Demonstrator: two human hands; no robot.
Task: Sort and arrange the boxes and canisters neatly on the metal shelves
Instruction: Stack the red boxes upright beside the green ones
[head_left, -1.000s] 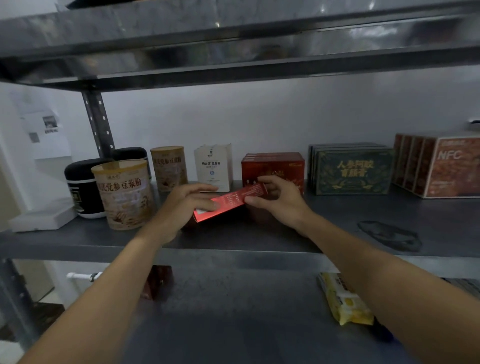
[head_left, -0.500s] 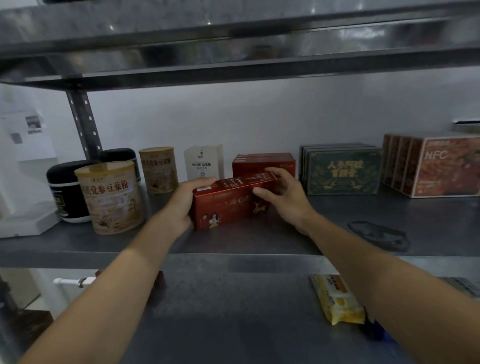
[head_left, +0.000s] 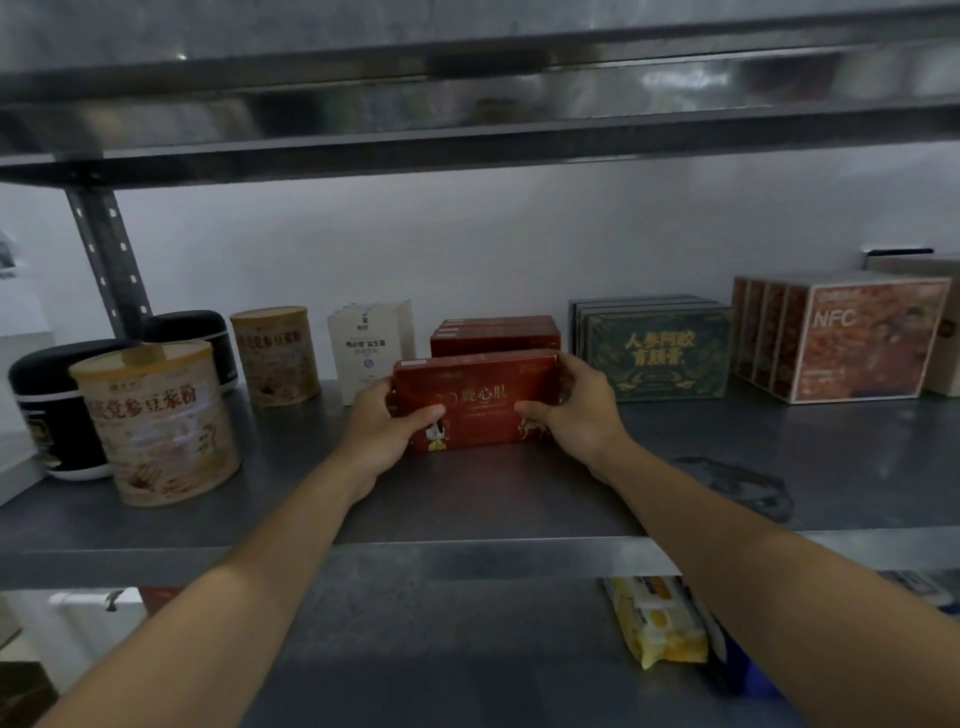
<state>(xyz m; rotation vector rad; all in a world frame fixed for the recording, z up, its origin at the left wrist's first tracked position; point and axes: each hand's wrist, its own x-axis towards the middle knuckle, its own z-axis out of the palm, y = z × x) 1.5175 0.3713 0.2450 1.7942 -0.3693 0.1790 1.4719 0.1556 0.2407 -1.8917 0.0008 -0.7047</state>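
A red box (head_left: 478, 400) stands upright on its long edge on the middle metal shelf (head_left: 493, 499), just in front of a row of matching red boxes (head_left: 496, 332). My left hand (head_left: 382, 426) grips its left end and my right hand (head_left: 576, 415) grips its right end, thumbs on the front face. To the left stand a white box (head_left: 371, 345), two beige canisters (head_left: 156, 421) (head_left: 275, 356) and two black canisters (head_left: 44, 405). To the right stand green boxes (head_left: 657, 353) and orange NFC boxes (head_left: 852, 338).
The upper shelf (head_left: 467, 104) hangs low overhead. A perforated upright post (head_left: 106, 260) stands at the back left. A dark stain (head_left: 743, 486) marks the shelf at the right. On the lower shelf lies a yellow packet (head_left: 660, 621).
The red box was tipped from flat to upright on its long edge and moved back toward the red row. Both hands shifted to grip its two ends.
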